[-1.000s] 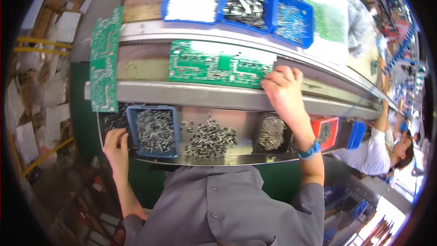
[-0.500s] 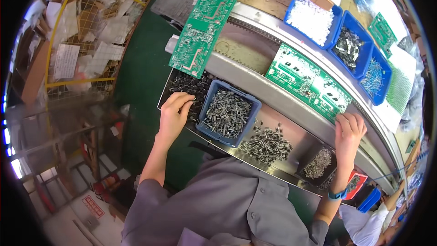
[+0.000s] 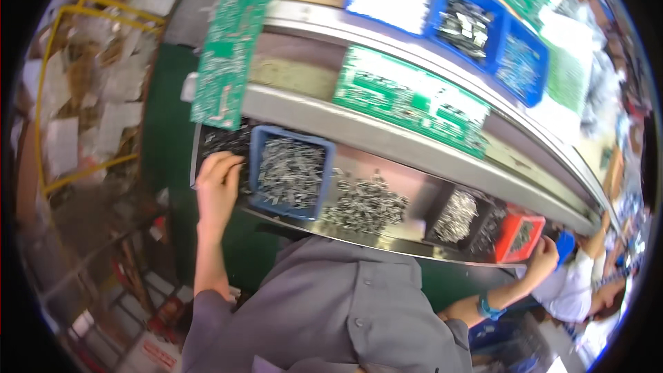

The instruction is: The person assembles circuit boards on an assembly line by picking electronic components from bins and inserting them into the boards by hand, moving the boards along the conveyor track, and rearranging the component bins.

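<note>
My left hand (image 3: 217, 174), thumb and fingers pinched together, is at the near edge of a pile of small black components (image 3: 228, 139). Whatever lies between its fingertips is too small to make out. Beside it stands a blue-grey bin (image 3: 255, 173) of leaded components. Over at the right end of the tray, my right hand (image 3: 544, 257) has its fingers curled next to a red box (image 3: 507, 233) of small parts; its grip is partly hidden and blurred. A green circuit board (image 3: 407, 100) with several black parts lies on the rail track beyond the tray.
Another green circuit board (image 3: 228, 55) lies across the rails at left. Loose leaded components (image 3: 366, 206) and a dark box of silvery parts (image 3: 454, 215) sit in the metal tray. Blue bins (image 3: 494, 55) stand behind the track. A person in a white top (image 3: 570, 290) is at far right.
My right hand has moved from the circuit board's right end down to beside the red box. My left hand stays at the black components. The view has shifted and turned.
</note>
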{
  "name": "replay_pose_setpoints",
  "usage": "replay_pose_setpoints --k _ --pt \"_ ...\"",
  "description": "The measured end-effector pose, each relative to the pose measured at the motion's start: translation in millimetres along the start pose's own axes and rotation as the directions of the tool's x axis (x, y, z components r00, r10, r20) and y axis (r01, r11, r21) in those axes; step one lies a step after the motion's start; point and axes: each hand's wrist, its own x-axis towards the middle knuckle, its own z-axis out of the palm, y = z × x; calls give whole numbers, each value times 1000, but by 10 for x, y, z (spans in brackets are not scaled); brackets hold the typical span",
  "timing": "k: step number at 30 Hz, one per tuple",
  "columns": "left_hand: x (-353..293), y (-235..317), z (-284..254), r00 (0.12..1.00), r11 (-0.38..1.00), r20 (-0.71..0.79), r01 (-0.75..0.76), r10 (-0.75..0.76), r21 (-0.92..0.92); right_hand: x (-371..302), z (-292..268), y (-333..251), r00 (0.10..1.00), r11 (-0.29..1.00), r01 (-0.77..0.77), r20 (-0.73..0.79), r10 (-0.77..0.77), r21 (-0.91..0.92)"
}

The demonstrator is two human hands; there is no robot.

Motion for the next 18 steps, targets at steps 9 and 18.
replay_pose_setpoints --k 9,18 --pt "-9 -221 -65 998 997 -5 -64 64 53 -313 438 209 994 979 -106 41 100 176" --pt "569 1491 246 773 796 215 -538 597 -278 -352 373 46 984 941 -156 -32 174 299"
